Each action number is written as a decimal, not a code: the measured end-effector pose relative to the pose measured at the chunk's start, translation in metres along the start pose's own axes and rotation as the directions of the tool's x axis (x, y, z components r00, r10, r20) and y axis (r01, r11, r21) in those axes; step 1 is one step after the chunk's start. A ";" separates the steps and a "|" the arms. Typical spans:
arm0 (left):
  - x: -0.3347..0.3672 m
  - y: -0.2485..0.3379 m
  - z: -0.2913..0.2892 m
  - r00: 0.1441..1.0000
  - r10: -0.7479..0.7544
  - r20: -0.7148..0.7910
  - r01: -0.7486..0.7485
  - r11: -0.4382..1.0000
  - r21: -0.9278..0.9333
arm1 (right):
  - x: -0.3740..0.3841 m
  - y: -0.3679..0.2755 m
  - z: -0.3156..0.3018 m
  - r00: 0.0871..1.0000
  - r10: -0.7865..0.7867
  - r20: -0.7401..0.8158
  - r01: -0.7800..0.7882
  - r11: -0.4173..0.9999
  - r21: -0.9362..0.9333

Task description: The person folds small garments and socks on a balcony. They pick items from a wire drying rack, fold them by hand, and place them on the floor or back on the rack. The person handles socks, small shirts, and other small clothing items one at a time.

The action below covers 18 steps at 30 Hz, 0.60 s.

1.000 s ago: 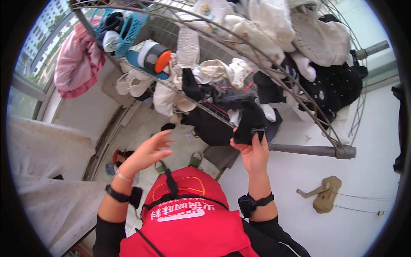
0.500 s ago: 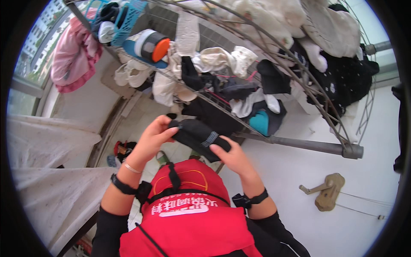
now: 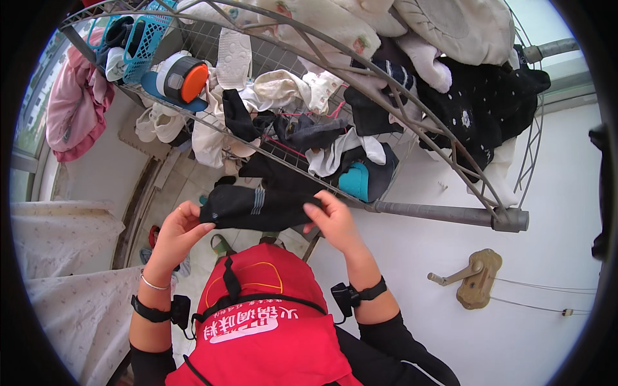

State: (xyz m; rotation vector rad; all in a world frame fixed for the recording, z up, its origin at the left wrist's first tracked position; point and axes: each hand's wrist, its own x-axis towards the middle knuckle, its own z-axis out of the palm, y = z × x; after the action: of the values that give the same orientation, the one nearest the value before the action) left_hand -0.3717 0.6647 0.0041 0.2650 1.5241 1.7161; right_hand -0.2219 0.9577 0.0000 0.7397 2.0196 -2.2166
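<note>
A black sock (image 3: 273, 207) with grey stripes is stretched level between my two hands, in front of a wire shelf. My left hand (image 3: 183, 230) pinches its toe end between thumb and fingers. At the other end, my right hand (image 3: 333, 222) grips the sock's opening. Just beyond it hangs more dark cloth (image 3: 273, 171) below the shelf edge. On the lower shelf above lie several socks, among them a dark grey sock (image 3: 315, 134), a white sock (image 3: 338, 153) and a black sock (image 3: 239, 116).
The wire shelf's metal rim (image 3: 399, 90) arches overhead, and a grey pole (image 3: 444, 215) juts out to the right. A blue basket (image 3: 145, 48), an orange-lidded container (image 3: 183, 78) and pink clothing (image 3: 77, 106) are at left. A hand crank (image 3: 476, 278) is fixed to the right wall.
My hands have moved left and apart, drawing the sock out straighter and longer. The view has shifted, so the shelf appears further left.
</note>
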 end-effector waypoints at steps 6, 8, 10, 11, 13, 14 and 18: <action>0.034 0.036 0.053 0.940 0.278 0.198 -0.333 0.872 0.359 | 0.005 -0.014 -0.036 0.869 -0.231 -0.438 0.395 0.856 0.332; 0.045 0.046 0.059 0.955 0.213 0.204 -0.271 0.908 0.321 | 0.006 -0.017 -0.047 0.772 -0.172 -0.612 0.396 0.883 0.251; 0.051 0.047 0.060 0.970 0.149 0.193 -0.203 0.933 0.297 | 0.004 -0.018 -0.053 0.669 -0.341 -0.660 0.406 0.912 -0.059; 0.053 0.046 0.059 0.977 0.112 0.182 -0.161 0.947 0.277 | 0.003 -0.019 -0.054 0.616 -0.391 -0.684 0.363 0.911 -0.194; 0.056 0.040 0.057 0.986 0.063 0.157 -0.103 0.960 0.260 | 0.005 -0.021 -0.052 0.664 -0.441 -0.604 0.380 0.894 -0.236; 0.056 0.037 0.056 0.989 0.049 0.142 -0.086 0.961 0.265 | 0.005 -0.022 -0.051 0.687 -0.448 -0.572 0.377 0.893 -0.247; 0.060 0.026 0.053 0.996 0.027 0.089 -0.047 0.970 0.239 | 0.043 -0.028 -0.040 0.753 -0.608 -0.252 0.431 0.745 -0.510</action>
State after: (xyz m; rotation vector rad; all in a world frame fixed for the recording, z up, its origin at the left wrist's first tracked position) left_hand -0.3885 0.7453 0.0206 0.4886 1.6736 1.5265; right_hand -0.2577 1.0118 0.0083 0.6614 3.1377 -1.7940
